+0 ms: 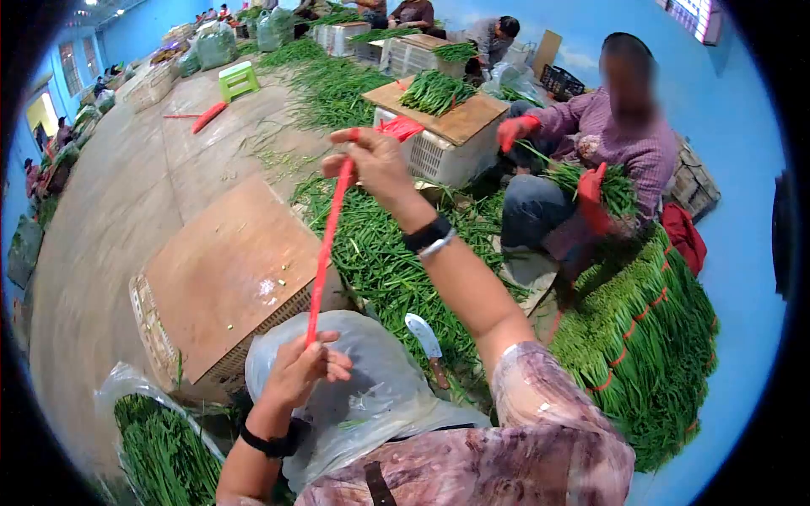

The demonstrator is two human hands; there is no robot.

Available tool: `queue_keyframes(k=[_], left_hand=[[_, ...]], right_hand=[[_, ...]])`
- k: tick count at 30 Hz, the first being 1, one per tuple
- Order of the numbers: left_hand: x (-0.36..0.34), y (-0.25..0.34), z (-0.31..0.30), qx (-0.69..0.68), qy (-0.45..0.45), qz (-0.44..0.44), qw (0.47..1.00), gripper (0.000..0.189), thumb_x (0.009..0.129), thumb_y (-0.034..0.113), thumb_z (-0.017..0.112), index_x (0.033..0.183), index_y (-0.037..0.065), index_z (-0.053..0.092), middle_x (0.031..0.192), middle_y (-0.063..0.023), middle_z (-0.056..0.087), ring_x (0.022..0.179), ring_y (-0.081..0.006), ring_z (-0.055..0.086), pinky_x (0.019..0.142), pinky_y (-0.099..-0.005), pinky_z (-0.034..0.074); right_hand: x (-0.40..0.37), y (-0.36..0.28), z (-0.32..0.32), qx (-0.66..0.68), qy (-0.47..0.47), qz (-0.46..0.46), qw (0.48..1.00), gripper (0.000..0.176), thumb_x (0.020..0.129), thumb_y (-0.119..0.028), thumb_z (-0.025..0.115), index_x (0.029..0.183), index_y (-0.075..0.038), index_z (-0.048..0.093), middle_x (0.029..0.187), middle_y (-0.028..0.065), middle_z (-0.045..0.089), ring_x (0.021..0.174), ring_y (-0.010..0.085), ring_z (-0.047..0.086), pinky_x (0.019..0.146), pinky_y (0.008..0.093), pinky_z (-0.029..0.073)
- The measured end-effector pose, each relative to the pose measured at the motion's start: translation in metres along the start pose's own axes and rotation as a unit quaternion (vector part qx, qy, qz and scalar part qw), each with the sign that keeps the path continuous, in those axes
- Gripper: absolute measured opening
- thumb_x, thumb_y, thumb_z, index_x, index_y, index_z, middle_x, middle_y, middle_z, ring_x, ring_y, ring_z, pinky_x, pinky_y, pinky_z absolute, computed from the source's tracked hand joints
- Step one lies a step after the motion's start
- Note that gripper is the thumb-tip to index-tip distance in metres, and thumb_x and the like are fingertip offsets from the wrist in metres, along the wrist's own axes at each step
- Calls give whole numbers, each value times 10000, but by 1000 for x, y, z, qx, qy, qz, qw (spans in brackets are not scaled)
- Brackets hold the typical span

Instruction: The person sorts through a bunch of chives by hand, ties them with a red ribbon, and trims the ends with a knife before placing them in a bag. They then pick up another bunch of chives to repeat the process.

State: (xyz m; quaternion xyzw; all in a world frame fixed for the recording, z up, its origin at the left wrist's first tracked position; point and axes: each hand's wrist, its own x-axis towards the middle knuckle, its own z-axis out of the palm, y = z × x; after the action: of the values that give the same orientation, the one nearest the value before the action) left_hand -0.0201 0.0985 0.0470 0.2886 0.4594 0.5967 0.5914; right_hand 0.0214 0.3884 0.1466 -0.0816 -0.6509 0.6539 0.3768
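a flat wooden board (228, 266) lies on a slatted plastic crate (152, 317). right of both — a broad-bladed metal knife (425, 337).

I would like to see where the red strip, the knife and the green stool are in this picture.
Red strip (327, 247): head view, on the middle of its stretched length.
Knife (425, 339): head view, on its blade.
Green stool (237, 74): head view, on its seat.

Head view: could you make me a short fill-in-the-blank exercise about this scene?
Between the left hand and the right hand runs a ____ strip.
The stool is coloured ____.
The knife has a brown ____.
The co-worker wears red ____ on both hands.

Missing words: red; green; handle; gloves.
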Motion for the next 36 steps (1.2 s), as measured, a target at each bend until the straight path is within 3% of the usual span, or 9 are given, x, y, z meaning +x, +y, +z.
queue_keyframes(k=[14, 19, 21, 25, 27, 28, 30, 31, 36], left_hand=[[-24, 5, -86, -179, 231, -85, 953, 354, 919, 158, 462, 1154, -104, 433, 847, -273, 634, 682, -300, 668, 535, -296, 552], [-2, -5, -129, -376, 257, -1, 890, 295, 930, 141, 421, 1064, -111, 494, 900, -244, 638, 777, -280, 661, 654, -326, 557], [22, -29, -163, -474, 196, 17, 858, 364, 946, 157, 322, 1066, -148, 479, 937, -267, 620, 734, -279, 651, 645, -303, 551], [61, -40, -193, -531, 211, 30, 820, 453, 947, 215, 355, 1047, -212, 466, 892, -287, 593, 599, -229, 570, 602, -290, 525], [82, -71, -220, -594, 84, 52, 798, 628, 961, 356, 280, 1035, -239, 468, 818, -293, 609, 671, -266, 626, 622, -300, 548], [91, -73, -230, -565, 143, -12, 813, 765, 953, 474, 203, 1045, -237, 469, 853, -300, 612, 657, -273, 628, 592, -299, 551], [102, -109, -267, -557, -148, 39, 816, 886, 904, 608, 222, 1079, -225, 467, 924, -321, 599, 697, -286, 641, 557, -298, 539], [84, -64, -240, -475, 155, -56, 864, 895, 893, 632, 230, 1087, -207, 477, 886, -298, 607, 686, -246, 633, 540, -299, 524], [-26, 7, -152, -3, 325, 25, 945, 561, 884, 405, 505, 1127, -100, 519, 861, -177, 655, 735, -205, 637, 628, -305, 526]], right_hand=[[78, 122, 144, 7, -127, 81, 989, 227, 926, -144, 444, 1096, -17, 527, 787, 125, 675, 690, 190, 667, 543, 274, 509], [94, 239, 184, -312, -186, 49, 931, 429, 847, -217, 601, 1176, 24, 469, 853, 158, 636, 753, 264, 632, 646, 355, 512], [77, 262, 192, -521, -212, -77, 823, 563, 810, -211, 655, 1260, 27, 414, 917, 195, 625, 814, 339, 628, 715, 406, 511], [18, 282, 220, -347, -317, -250, 847, 407, 802, -135, 613, 1171, 3, 507, 894, 207, 627, 815, 365, 618, 716, 437, 501], [8, 257, 246, -483, -457, 64, 744, 319, 790, -95, 586, 1086, 17, 544, 951, 205, 610, 848, 372, 599, 733, 425, 493], [7, 265, 250, -488, -448, 10, 749, 335, 783, -110, 593, 1090, 16, 545, 1014, 206, 589, 906, 372, 574, 768, 417, 476], [6, 295, 244, -483, -389, -129, 774, 327, 782, -114, 594, 1079, 17, 550, 1122, 209, 549, 998, 371, 538, 847, 402, 445], [16, 310, 238, -473, -336, -211, 787, 305, 786, -103, 589, 1064, 19, 556, 1166, 213, 530, 1031, 370, 526, 891, 395, 430], [28, 317, 233, -415, -366, -160, 818, 326, 867, -110, 533, 1165, 12, 488, 1265, 203, 466, 1136, 327, 477, 977, 376, 373]])
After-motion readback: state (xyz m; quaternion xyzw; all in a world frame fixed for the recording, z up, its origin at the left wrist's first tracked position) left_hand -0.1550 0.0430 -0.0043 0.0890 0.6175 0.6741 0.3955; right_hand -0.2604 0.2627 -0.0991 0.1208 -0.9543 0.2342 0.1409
